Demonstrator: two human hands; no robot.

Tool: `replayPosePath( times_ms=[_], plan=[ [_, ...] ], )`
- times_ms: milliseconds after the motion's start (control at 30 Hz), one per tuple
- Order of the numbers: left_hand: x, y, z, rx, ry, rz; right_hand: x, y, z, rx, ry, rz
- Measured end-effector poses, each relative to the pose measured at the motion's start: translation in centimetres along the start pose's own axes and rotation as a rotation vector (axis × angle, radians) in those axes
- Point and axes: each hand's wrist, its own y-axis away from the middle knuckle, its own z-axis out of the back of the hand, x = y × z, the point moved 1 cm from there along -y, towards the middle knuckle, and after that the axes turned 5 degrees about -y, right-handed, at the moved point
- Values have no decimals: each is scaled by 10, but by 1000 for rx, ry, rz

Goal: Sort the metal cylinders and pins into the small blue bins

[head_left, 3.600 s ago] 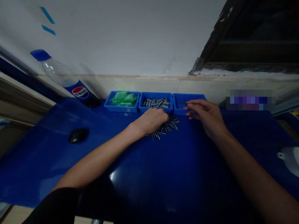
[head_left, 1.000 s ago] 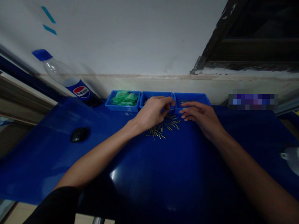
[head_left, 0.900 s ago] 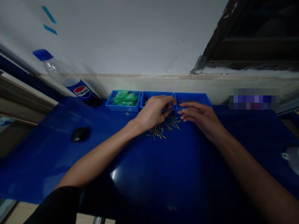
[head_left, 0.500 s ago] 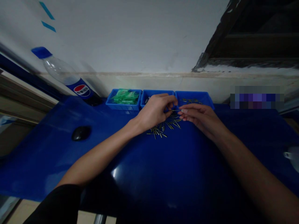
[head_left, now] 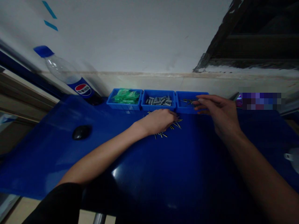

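Observation:
My left hand point(head_left: 161, 120) lies over a loose pile of thin brass-and-dark metal pins point(head_left: 177, 124) on the blue tabletop. Its fingers are curled down into the pile, and the fingertips are hidden. Above the right-hand blue bin point(head_left: 181, 107) is my right hand point(head_left: 221, 113), thumb and fingers drawn together in a pinch. Similar thin pins point(head_left: 187, 100) lie in that bin, just by the fingertips. Whether a pin is still between those fingers cannot be made out.
The middle blue bin point(head_left: 158, 107) holds several short silver cylinders point(head_left: 161, 100). Small green packets point(head_left: 126, 95) fill the left bin point(head_left: 123, 106). A cola bottle point(head_left: 80, 85) and a black mouse point(head_left: 81, 133) stand to the left. Behind the bins rises a wall point(head_left: 140, 40).
My hands were together over the pile around a thin pin. The right hand has moved right and over the right bin; the left has dropped onto the pile, uncovering the middle bin.

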Motion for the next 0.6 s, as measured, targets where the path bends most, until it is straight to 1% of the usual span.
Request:
replayPosePath(
  times_ms=[100,300,600],
  plan=[
    [-5,-1,-4,77,-85,-3,3,3,-2,35,-23,-17],
    [-9,-2,2,124,-283,74,5,6,-6,90,-38,-32],
    [-10,-1,5,142,-324,127,-1,4,-5,125,-20,-12]
  ],
)
